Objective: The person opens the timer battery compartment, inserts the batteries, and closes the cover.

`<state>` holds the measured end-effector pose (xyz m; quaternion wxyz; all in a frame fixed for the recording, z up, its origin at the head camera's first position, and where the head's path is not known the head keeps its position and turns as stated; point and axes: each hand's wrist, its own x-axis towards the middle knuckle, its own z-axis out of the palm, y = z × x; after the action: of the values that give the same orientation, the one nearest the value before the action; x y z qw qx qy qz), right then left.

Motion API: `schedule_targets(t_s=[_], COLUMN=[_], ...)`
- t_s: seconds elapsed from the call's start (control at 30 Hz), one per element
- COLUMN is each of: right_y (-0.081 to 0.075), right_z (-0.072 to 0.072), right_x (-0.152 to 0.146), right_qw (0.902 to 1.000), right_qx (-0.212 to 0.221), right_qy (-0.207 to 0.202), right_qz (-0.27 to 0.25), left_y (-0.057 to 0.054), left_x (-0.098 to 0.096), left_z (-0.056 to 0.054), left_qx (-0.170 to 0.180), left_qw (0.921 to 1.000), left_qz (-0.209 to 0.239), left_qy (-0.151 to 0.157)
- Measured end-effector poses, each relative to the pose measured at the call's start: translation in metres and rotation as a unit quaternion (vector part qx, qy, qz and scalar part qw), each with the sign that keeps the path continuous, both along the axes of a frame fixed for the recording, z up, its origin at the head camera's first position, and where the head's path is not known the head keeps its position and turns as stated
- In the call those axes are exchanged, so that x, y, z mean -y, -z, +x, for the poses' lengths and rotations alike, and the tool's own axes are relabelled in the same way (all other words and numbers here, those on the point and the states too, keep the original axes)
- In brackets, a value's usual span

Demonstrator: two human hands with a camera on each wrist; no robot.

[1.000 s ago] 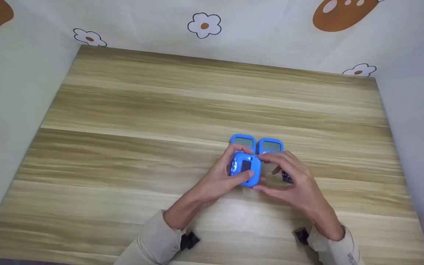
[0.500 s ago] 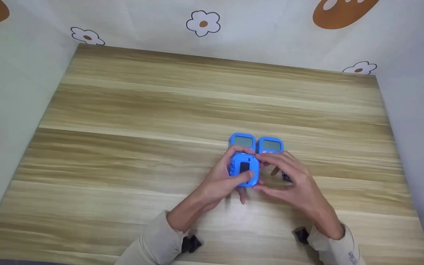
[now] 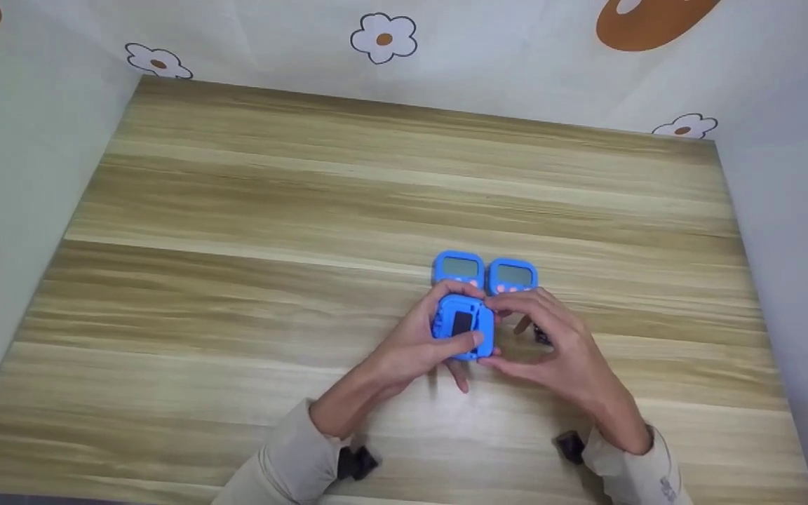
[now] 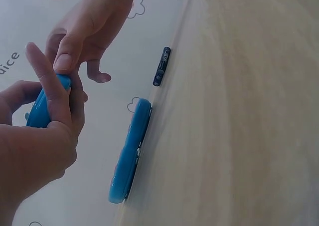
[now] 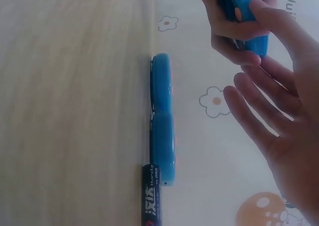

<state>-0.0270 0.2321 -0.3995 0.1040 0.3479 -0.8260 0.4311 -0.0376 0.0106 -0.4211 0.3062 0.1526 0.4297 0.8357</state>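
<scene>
A blue digital timer (image 3: pixel 452 306) is held above the table with its back facing up and a dark rectangular recess showing. My left hand (image 3: pixel 414 347) grips it from the left, thumb across the back. From the right, my right hand (image 3: pixel 564 344) pinches the timer's edge between thumb and fingertips. A narrow slit runs beside the strip along that edge. In the right wrist view, the held timer (image 5: pixel 258 44) is partly covered by fingers. Two more blue timers (image 3: pixel 460 266) (image 3: pixel 513 275) lie screen up, side by side, just beyond my hands.
A dark battery (image 5: pixel 151 196) lies near the right-hand timer, mostly hidden under my right hand in the head view. The wood-grain table (image 3: pixel 236 294) is bordered by patterned pale walls (image 3: pixel 502 63). Black wrist mounts (image 3: pixel 357 463) sit by both cuffs.
The strip at the held timer's right edge now shows a slit beside it that was not visible a second ago. Both hands keep their grip; the whole view has shifted slightly.
</scene>
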Motion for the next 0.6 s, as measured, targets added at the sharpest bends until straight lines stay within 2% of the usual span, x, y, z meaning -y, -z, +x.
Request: schedule_targets(t_s=[0.2,0.27,0.33,0.4,0.47,0.53,0.6], right_y=[-0.018,-0.018,-0.013,-0.006,0.002,0.010,0.017], right_z=[0.001,-0.001,-0.005,-0.010,-0.015,-0.020,-0.024], right_x=[0.004,-0.009,-0.032,-0.058,-0.082,-0.099,-0.111], right_qw=[0.9992,0.9982,0.9952,0.9885,0.9759,0.9627,0.9499], right_qx=[0.036,0.048,0.061,0.070,0.095,0.125,0.164], right_qy=[0.006,0.029,0.076,0.132,0.185,0.214,0.225], right_qz=[-0.019,-0.020,-0.007,0.021,0.065,0.108,0.142], left_y=[0.001,0.001,0.001,0.002,0.001,0.001,0.001], left_x=[0.006,0.008,0.010,0.011,0.011,0.011,0.009], left_z=[-0.004,-0.005,-0.007,-0.008,-0.010,-0.011,-0.013], left_qx=[0.006,0.013,0.019,0.023,0.027,0.029,0.031], left_qw=[0.9998,0.9997,0.9996,0.9996,0.9995,0.9994,0.9993], left_qz=[-0.019,-0.022,-0.019,-0.012,-0.011,-0.011,-0.012], left_qy=[0.000,-0.004,-0.008,-0.009,-0.014,-0.016,-0.016])
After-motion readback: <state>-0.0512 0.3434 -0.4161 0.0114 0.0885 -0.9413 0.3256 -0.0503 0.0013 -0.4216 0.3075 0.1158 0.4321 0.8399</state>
